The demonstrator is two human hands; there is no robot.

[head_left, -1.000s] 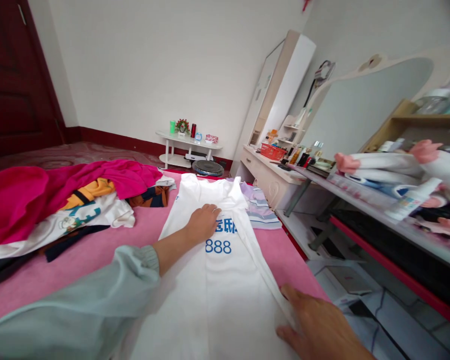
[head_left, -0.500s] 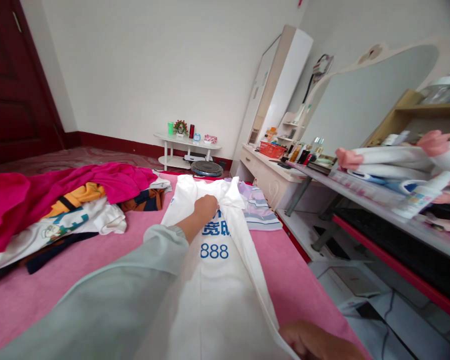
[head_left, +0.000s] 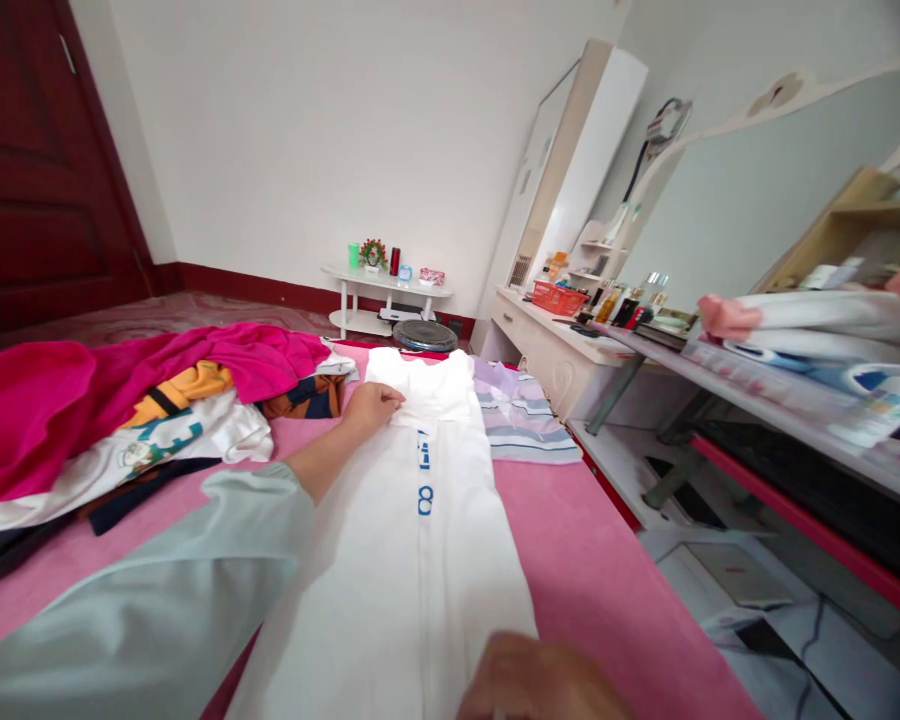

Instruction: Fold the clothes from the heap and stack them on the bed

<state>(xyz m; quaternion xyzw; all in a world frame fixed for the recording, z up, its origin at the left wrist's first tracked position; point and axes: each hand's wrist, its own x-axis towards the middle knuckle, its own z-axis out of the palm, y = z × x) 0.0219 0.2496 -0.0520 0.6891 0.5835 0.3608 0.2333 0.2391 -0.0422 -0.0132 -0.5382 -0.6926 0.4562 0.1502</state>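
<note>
A white T-shirt (head_left: 375, 570) with blue print lies lengthwise on a pink bedspread (head_left: 592, 560). Both its sides are folded inward, so only a narrow strip of the blue characters shows between them. Near the collar end, my left hand (head_left: 373, 408) is closed, thumb and fingers pinching the shirt's fabric. At the bottom edge of the view my right hand (head_left: 536, 680) is curled over the lower part of the shirt and partly blurred; its fingertips are mostly hidden.
A heap of clothes with a magenta garment (head_left: 225, 355) lies to the left. A striped lilac garment (head_left: 529, 420) lies beyond the shirt at right. A cluttered grey table (head_left: 765, 385) and a dressing table (head_left: 547, 335) stand along the right side.
The shirt's right side has been brought inward, covering most of the print. My right hand has moved left with it; my left hand has shifted left from the shirt's middle.
</note>
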